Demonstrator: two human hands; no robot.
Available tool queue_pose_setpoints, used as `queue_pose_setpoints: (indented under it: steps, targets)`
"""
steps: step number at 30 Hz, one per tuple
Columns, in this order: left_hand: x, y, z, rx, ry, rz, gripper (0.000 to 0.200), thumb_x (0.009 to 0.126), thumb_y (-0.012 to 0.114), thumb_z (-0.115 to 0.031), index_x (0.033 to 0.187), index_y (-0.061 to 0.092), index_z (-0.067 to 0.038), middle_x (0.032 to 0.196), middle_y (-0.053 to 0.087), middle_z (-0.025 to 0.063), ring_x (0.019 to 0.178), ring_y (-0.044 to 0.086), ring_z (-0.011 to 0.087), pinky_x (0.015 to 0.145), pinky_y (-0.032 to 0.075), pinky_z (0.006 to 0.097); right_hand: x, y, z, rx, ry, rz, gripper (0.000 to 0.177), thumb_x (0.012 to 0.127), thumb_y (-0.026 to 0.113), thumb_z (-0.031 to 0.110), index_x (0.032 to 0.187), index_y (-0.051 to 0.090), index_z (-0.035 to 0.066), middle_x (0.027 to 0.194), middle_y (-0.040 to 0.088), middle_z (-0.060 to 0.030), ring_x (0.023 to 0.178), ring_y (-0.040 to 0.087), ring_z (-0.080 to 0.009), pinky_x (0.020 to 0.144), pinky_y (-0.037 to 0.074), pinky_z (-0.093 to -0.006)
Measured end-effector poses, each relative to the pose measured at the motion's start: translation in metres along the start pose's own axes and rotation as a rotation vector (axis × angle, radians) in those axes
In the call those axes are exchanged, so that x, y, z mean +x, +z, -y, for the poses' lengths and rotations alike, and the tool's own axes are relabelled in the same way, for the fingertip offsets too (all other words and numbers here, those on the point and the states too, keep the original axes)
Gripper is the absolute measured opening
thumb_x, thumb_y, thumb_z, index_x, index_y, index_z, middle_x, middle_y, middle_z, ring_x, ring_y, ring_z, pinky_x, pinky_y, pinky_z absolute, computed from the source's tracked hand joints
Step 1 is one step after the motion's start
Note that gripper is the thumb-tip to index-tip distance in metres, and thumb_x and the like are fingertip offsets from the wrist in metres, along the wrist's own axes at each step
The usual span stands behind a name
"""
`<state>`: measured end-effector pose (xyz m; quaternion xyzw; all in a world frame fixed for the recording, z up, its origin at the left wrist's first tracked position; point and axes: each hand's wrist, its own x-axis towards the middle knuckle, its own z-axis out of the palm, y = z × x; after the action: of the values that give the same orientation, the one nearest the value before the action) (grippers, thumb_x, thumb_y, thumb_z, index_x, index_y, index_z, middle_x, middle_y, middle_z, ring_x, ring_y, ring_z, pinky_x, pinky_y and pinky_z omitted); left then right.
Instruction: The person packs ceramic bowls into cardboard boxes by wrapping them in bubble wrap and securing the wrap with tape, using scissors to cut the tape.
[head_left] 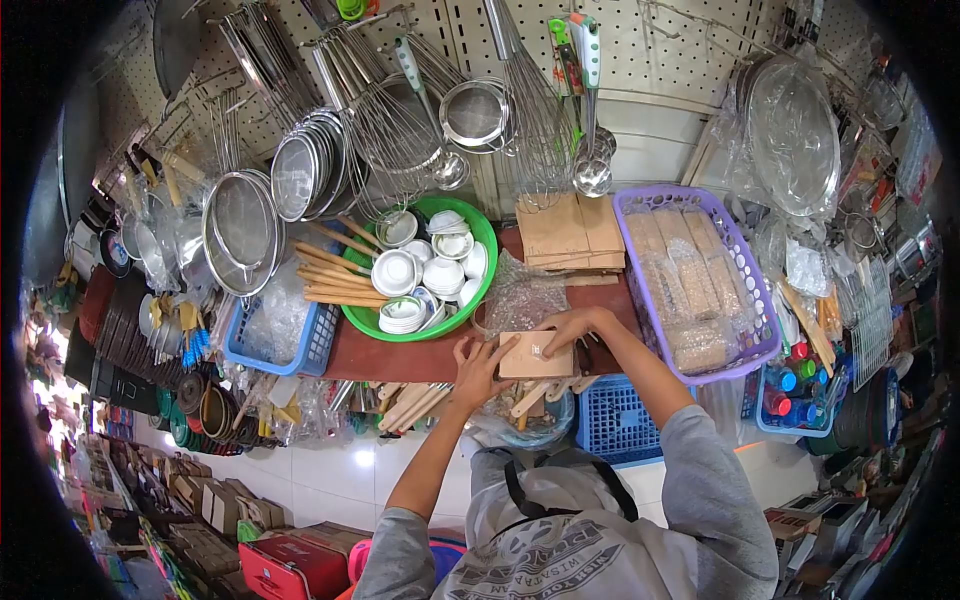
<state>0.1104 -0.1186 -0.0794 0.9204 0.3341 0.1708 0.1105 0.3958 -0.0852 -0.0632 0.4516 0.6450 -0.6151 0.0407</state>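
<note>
Between my two hands is a small brown cardboard box (522,357) with a little printed mark on its upper face. My left hand (478,372) grips its left side, with the fingers curved along the edge. My right hand (578,326) reaches in from the right and holds the top right part, its thumb lying on the upper face. The box is over the front edge of a reddish-brown table (385,358). Clear bubble wrap (525,295) lies just behind it, and a stack of flat brown cardboard (568,232) sits farther back.
To the left, a green basin (487,292) holds white bowls and wooden-handled tools. A purple basket (772,335) of bubble-wrapped brown packs stands right. Whisks (535,110), strainers (240,230) and ladles (592,175) hang above. Blue baskets (610,420) are below the table.
</note>
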Motion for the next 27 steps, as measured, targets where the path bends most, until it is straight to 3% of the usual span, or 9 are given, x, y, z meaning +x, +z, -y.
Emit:
queue_pose_setpoints:
  steps: [3,6,9,12,15,18,21,27]
  targets:
    - [0.003,-0.005,0.0,0.002,-0.001,0.017,0.102,0.066,0.086,-0.04,0.155,0.037,-0.031,0.133,0.059,0.0083,0.119,0.051,0.0257,0.109,0.022,0.053,-0.04,0.016,0.029,0.031,0.052,-0.186,0.078,0.082,0.078,0.041,0.147,0.049,0.01,0.128,0.065,-0.0121,0.115,0.061,-0.0216,0.098,0.049,-0.0326]
    - [0.007,-0.011,-0.001,0.001,-0.02,0.065,0.105,0.062,0.086,-0.045,0.154,0.038,-0.031,0.128,0.063,0.0071,0.114,0.053,0.0246,0.103,0.026,0.0497,-0.046,0.03,0.012,-0.004,-0.147,-0.356,0.077,0.085,0.076,0.044,0.147,0.048,0.01,0.137,0.059,-0.014,0.123,0.057,-0.0241,0.106,0.044,-0.0351]
    - [0.01,-0.016,-0.003,-0.023,-0.032,0.08,0.11,0.058,0.088,-0.047,0.154,0.037,-0.032,0.124,0.067,0.0065,0.109,0.055,0.0251,0.099,0.028,0.0468,-0.048,0.049,-0.001,-0.047,-0.334,-0.628,0.071,0.086,0.074,0.046,0.144,0.052,0.012,0.133,0.06,-0.0171,0.126,0.056,-0.029,0.109,0.042,-0.04]
    - [0.012,-0.016,-0.004,-0.038,-0.06,0.092,0.114,0.055,0.089,-0.047,0.155,0.035,-0.034,0.12,0.07,0.0078,0.104,0.059,0.0276,0.095,0.032,0.0441,-0.058,0.061,0.0,-0.215,-0.403,-0.778,0.072,0.086,0.074,0.044,0.146,0.05,0.014,0.137,0.056,-0.0179,0.133,0.05,-0.0319,0.112,0.038,-0.0417]
    - [0.014,-0.017,-0.005,-0.033,-0.1,0.13,0.116,0.053,0.089,-0.048,0.154,0.034,-0.036,0.117,0.071,0.0116,0.102,0.064,0.03,0.091,0.036,0.0424,-0.067,0.077,0.005,-0.166,-0.415,-0.819,0.079,0.079,0.08,0.044,0.146,0.049,0.015,0.147,0.046,-0.0183,0.139,0.042,-0.0354,0.115,0.034,-0.0449]
    - [0.016,-0.018,-0.007,-0.055,-0.123,0.149,0.115,0.054,0.088,-0.049,0.154,0.033,-0.036,0.112,0.072,0.0154,0.1,0.068,0.0317,0.088,0.04,0.043,-0.066,0.09,0.003,-0.269,-0.534,-0.899,0.085,0.069,0.088,0.041,0.141,0.053,0.013,0.154,0.036,-0.0174,0.142,0.037,-0.038,0.116,0.033,-0.0471]
    - [0.019,-0.021,-0.007,-0.083,-0.155,0.197,0.115,0.055,0.088,-0.048,0.154,0.032,-0.036,0.107,0.072,0.0179,0.099,0.069,0.033,0.088,0.042,0.0444,-0.068,0.101,0.004,-0.425,-0.526,-0.943,0.09,0.061,0.093,0.038,0.137,0.054,0.014,0.156,0.031,-0.0185,0.143,0.034,-0.0407,0.117,0.033,-0.0493]
    - [0.016,-0.022,-0.008,-0.084,-0.195,0.235,0.116,0.055,0.088,-0.049,0.155,0.028,-0.037,0.106,0.073,0.0194,0.101,0.069,0.036,0.092,0.043,0.0454,-0.057,0.113,-0.02,-0.464,-0.538,-1.023,0.088,0.059,0.093,0.034,0.136,0.051,0.019,0.153,0.035,-0.015,0.143,0.034,-0.0393,0.117,0.033,-0.0519]
